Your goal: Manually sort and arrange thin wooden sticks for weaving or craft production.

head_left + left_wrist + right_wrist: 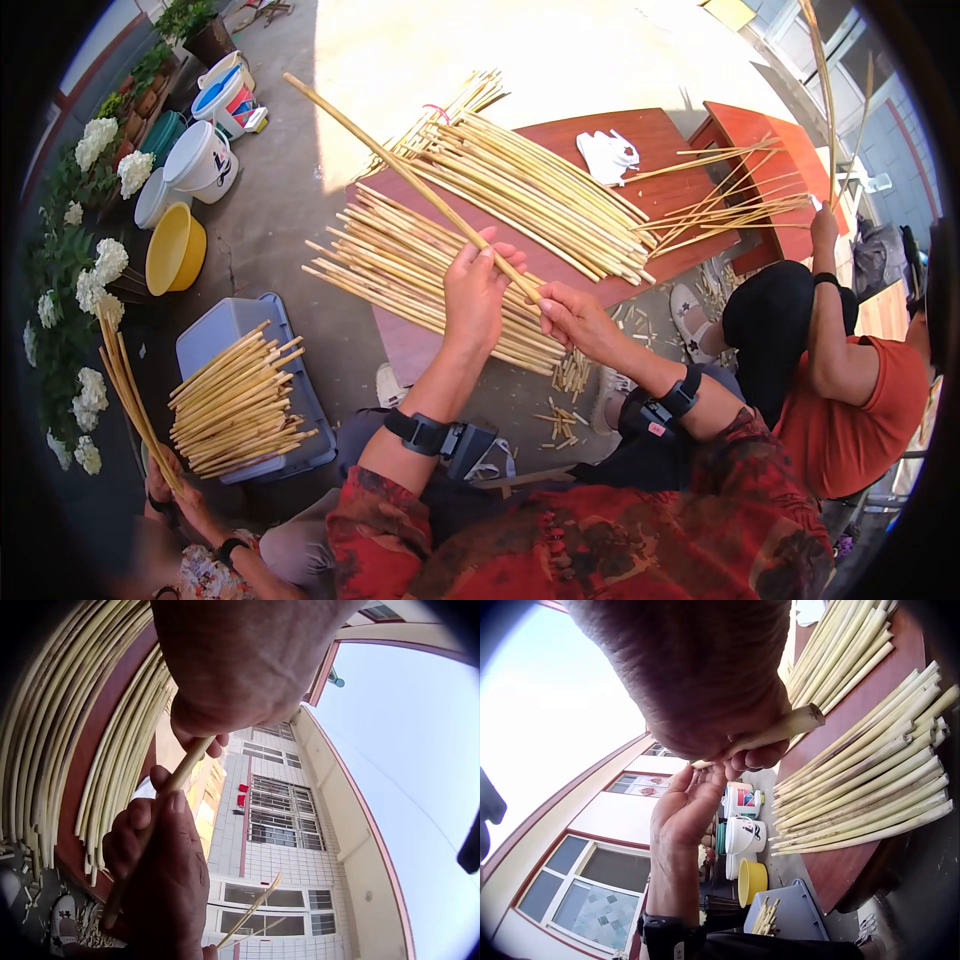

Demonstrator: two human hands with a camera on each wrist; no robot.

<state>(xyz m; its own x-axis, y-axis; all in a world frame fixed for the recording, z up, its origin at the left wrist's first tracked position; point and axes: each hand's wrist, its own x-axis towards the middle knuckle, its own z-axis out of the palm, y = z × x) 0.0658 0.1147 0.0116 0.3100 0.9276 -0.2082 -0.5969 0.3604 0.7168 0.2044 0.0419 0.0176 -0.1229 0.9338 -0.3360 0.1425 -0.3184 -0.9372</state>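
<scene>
Long stalk: here it is, held up over the near side of the desk, slanting from the far left down to the near right, the long stalk [400, 160] in both hands.
Right hand: the right hand [580, 320] grips the near end, fingers curled round, thumb laid along it; the cut butt pokes out past the fist.
Left hand: palm turned up, the left hand [475, 295] has the stalk lying across loosely bent fingers, a little farther up its length.
Desk: beneath, on the desk [400, 350], two spreads of stalks side by side, the near bundle [420, 270] and the far bundle [540, 195], the latter with a red tie [436, 112] toward its far end.
Far right: a white cloth [607, 158], then thin stems [720, 212] strewn loosely.
Right side: a person in an orange top [860, 410], one hand raised on upright stems.
Near left: a blue-grey bin [215, 325] with a stack of shorter stalks [240, 400]; beside it, another person [215, 575] grips a few long ones.
Far left: yellow basin [176, 255], white buckets [203, 165], white flowers [110, 260].
Ground: cut pieces [562, 425] scattered by the desk.
</scene>
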